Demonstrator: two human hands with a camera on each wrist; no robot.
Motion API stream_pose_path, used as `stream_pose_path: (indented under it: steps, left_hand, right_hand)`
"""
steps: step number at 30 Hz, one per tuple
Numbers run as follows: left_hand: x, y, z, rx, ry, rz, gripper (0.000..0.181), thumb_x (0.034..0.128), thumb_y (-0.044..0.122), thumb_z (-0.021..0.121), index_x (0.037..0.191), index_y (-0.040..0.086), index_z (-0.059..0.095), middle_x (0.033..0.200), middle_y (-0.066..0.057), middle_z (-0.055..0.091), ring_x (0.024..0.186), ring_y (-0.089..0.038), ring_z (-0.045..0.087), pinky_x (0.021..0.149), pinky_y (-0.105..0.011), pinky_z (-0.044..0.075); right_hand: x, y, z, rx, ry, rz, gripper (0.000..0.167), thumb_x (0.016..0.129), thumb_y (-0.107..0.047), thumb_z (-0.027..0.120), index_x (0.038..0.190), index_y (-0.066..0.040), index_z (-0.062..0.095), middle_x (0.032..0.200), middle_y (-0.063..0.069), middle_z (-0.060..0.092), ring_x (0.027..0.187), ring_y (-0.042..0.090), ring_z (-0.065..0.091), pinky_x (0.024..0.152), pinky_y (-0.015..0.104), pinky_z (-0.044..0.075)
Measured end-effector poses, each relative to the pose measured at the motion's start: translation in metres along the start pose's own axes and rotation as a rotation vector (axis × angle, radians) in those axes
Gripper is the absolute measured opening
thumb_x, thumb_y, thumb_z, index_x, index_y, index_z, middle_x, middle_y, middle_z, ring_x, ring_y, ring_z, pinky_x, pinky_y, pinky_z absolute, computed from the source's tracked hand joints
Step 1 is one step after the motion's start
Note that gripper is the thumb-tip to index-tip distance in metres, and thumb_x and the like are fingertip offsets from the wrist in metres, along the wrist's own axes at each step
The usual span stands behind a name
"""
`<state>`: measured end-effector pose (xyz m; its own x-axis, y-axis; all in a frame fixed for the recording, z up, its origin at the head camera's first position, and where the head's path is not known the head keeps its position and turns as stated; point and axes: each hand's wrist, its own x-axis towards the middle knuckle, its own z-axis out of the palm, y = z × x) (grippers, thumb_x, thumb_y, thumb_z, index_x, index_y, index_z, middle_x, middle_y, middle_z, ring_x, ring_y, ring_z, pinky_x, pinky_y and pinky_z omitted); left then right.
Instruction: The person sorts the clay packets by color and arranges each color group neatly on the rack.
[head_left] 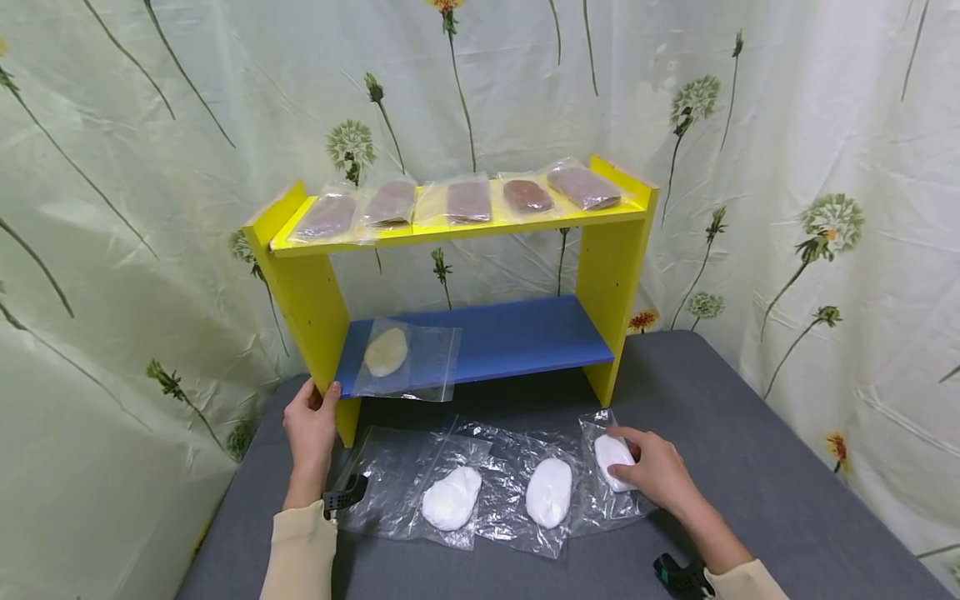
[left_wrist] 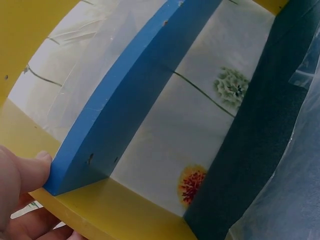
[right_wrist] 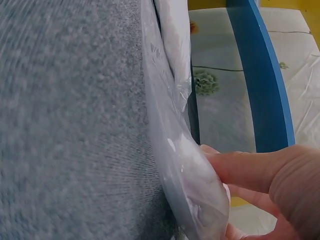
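Note:
My left hand [head_left: 311, 425] grips the left side panel of a yellow and blue shelf unit [head_left: 300, 308]. Its thumb [left_wrist: 37, 172] lies at the end of the blue shelf board [left_wrist: 95, 125], with the fingers round the yellow panel. At the right, my right hand [head_left: 656, 468] pinches a white oval lump [head_left: 612, 458] inside a clear plastic bag on the table. The right wrist view shows thumb and fingers on the bag [right_wrist: 192, 175]. Left of it lie two more bagged white lumps, one oval [head_left: 549, 493] and one irregular [head_left: 452, 498].
Several bagged flat brownish pieces [head_left: 468, 202] line the yellow top board. On the blue board, a clear zip bag with a pale yellowish oval piece [head_left: 386, 352] overhangs the front edge. A dark grey cloth [head_left: 720, 400] covers the table. Behind hangs a flowered curtain [head_left: 525, 83].

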<state>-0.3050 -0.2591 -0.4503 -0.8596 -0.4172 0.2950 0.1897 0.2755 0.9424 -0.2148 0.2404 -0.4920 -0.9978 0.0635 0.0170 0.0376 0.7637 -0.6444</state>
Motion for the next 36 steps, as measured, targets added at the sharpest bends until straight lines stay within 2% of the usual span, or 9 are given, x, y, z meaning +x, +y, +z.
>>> stream_pose_path:
  steps: [7,13,19,28,36]
  left_hand:
    - [0.002,-0.001,0.001,0.012,0.001,-0.016,0.048,0.0997,0.034,0.063,0.140,0.008,0.059,0.130,-0.014,0.063,0.113,-0.029,0.060,0.104,-0.051,0.046]
    - [0.002,-0.001,0.000,0.002,-0.011,-0.023,0.049,0.0999,0.035,0.063,0.141,0.008,0.058,0.131,-0.015,0.062,0.114,-0.029,0.059,0.104,-0.051,0.045]
    - [0.002,-0.001,0.000,-0.001,-0.008,-0.022,0.048,0.0999,0.034,0.063,0.140,0.009,0.059,0.130,-0.014,0.063,0.113,-0.027,0.059,0.104,-0.049,0.046]
    - [0.004,0.001,0.001,0.000,-0.007,-0.018,0.047,0.0997,0.034,0.063,0.140,0.010,0.059,0.129,-0.013,0.063,0.112,-0.026,0.059,0.104,-0.048,0.046]
    - [0.002,0.002,0.001,0.001,-0.003,-0.026,0.047,0.1002,0.033,0.063,0.140,0.010,0.059,0.129,-0.014,0.063,0.112,-0.027,0.059,0.104,-0.049,0.046]
  right_hand:
    - [-0.003,-0.003,0.001,-0.008,0.054,-0.059,0.052,0.078,-0.013,0.087,0.128,-0.019,0.071,0.094,0.003,0.067,0.081,0.018,0.059,0.061,0.033,0.044]
    - [-0.004,-0.006,0.000,-0.029,0.110,-0.141,0.049,0.078,-0.006,0.085,0.125,-0.017,0.073,0.081,-0.001,0.057,0.073,0.017,0.052,0.058,0.033,0.040]
    - [-0.002,-0.014,-0.006,-0.060,0.173,-0.228,0.049,0.078,-0.004,0.086,0.123,-0.019,0.074,0.082,-0.001,0.056,0.069,0.017,0.047,0.057,0.032,0.037]
    - [0.008,-0.031,-0.017,-0.083,0.243,-0.449,0.054,0.078,0.002,0.084,0.124,-0.023,0.073,0.090,-0.004,0.056,0.067,0.012,0.046,0.055,0.028,0.039]
    - [0.023,-0.046,-0.028,-0.141,0.258,-0.640,0.056,0.077,0.005,0.084,0.124,-0.024,0.074,0.093,-0.004,0.054,0.070,0.010,0.049,0.056,0.024,0.045]
